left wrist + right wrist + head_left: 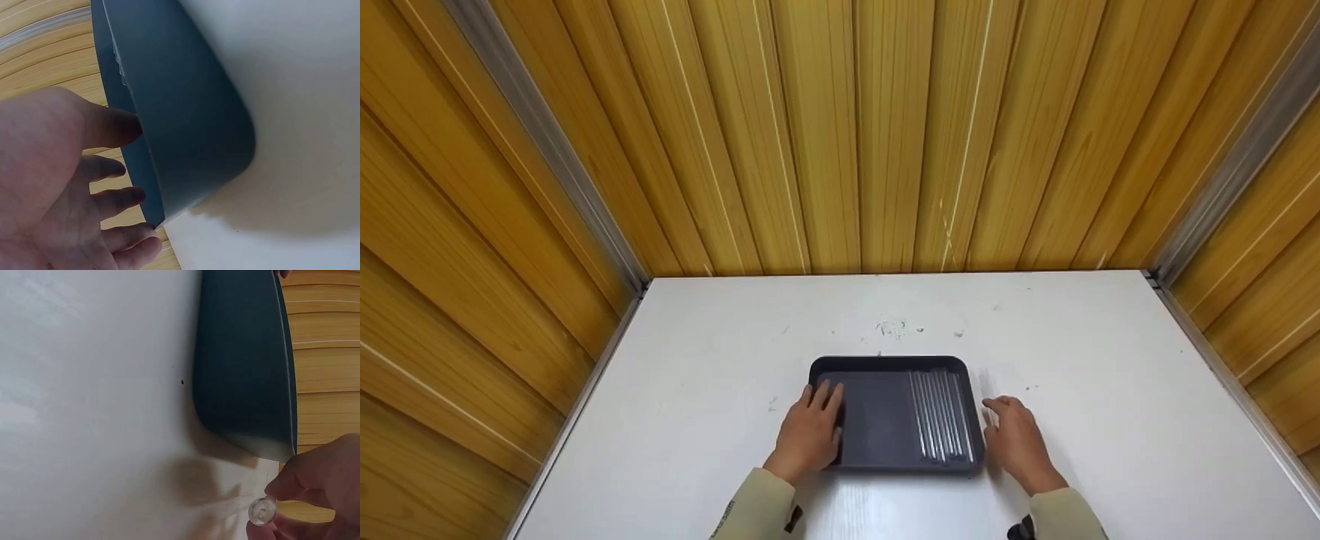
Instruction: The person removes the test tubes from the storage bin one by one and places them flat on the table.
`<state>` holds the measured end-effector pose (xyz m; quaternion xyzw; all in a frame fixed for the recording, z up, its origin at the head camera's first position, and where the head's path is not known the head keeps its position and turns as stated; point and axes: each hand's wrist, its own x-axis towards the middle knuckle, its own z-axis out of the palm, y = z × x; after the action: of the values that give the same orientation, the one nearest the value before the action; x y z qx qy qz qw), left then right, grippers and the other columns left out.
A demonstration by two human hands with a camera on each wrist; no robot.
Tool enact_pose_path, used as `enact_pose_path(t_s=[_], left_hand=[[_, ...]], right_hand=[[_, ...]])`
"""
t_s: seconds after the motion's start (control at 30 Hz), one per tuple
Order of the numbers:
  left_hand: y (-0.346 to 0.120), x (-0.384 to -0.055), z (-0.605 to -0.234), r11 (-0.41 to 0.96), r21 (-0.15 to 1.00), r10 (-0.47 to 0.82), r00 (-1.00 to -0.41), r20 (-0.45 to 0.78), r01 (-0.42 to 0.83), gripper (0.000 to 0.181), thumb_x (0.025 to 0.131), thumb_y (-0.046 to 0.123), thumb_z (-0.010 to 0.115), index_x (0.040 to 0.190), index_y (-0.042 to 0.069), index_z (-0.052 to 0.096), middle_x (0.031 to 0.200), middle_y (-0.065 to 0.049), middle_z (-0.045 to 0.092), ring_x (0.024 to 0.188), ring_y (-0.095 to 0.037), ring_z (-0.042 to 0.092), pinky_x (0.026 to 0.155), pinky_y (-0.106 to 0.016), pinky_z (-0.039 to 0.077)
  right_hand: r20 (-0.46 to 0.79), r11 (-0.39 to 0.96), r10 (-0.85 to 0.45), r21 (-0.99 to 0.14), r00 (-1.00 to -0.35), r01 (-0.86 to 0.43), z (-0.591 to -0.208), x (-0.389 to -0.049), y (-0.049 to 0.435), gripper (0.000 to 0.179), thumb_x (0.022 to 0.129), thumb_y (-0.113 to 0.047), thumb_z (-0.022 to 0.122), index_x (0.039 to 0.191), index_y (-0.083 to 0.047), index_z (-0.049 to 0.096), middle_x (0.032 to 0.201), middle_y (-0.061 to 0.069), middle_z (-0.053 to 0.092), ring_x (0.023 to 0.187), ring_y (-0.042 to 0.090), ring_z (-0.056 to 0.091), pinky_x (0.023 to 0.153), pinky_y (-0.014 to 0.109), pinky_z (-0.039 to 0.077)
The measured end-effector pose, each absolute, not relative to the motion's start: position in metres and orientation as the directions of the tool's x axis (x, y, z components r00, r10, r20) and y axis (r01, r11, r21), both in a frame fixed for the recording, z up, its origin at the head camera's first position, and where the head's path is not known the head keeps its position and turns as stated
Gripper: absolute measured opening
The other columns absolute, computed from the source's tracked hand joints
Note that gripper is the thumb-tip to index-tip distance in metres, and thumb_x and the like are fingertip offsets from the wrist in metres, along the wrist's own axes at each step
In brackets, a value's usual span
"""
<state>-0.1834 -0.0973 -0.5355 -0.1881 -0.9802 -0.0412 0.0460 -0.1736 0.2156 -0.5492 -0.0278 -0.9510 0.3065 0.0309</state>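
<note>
A dark grey rectangular tray (pixel 877 420) sits on the white table. Several clear tubes (pixel 941 416) lie side by side along its right half, running front to back. My left hand (pixel 808 435) is over the tray's left rim, its fingers spread and relaxed, the thumb right at the rim in the left wrist view. Just outside the right rim, my right hand (pixel 1017 439) pinches another clear tube (pixel 262 511) between thumb and fingers. The right wrist view shows that tube's round end; from the head its transparent length (pixel 985 384) points away from me.
The white table (pixel 697 390) bears small dark marks (pixel 892 328) behind the tray. Wood-patterned panels (pixel 885 135) stand at the back and both sides, with grey metal strips (pixel 562 150) at the corners.
</note>
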Motion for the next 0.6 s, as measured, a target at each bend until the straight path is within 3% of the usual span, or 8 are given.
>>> enact_pose_path(t_s=[0.33, 0.6], left_hand=[[-0.099, -0.185, -0.535, 0.927, 0.086, 0.357, -0.930, 0.084, 0.364, 0.059, 0.092, 0.027, 0.062, 0.145, 0.009, 0.043, 0.147, -0.015, 0.046, 0.133, -0.041, 0.046, 0.102, -0.047, 0.046], [-0.100, -0.185, -0.539, 0.927, 0.083, 0.357, -0.928, 0.107, 0.366, 0.060, 0.092, 0.027, 0.063, 0.145, 0.010, 0.043, 0.146, -0.015, 0.047, 0.133, -0.040, 0.047, 0.103, -0.046, 0.046]], right_hand=[[0.077, 0.813, 0.075, -0.582, -0.994, 0.017, -0.560, -0.175, 0.216, 0.035, 0.079, 0.011, 0.058, 0.114, 0.009, 0.065, 0.121, 0.032, 0.057, 0.113, 0.051, 0.054, 0.096, 0.058, 0.044], [0.025, 0.832, 0.094, -0.551, -0.995, 0.065, -0.565, -0.176, 0.216, 0.035, 0.079, 0.009, 0.060, 0.113, 0.004, 0.066, 0.126, 0.030, 0.055, 0.117, 0.050, 0.051, 0.096, 0.060, 0.044]])
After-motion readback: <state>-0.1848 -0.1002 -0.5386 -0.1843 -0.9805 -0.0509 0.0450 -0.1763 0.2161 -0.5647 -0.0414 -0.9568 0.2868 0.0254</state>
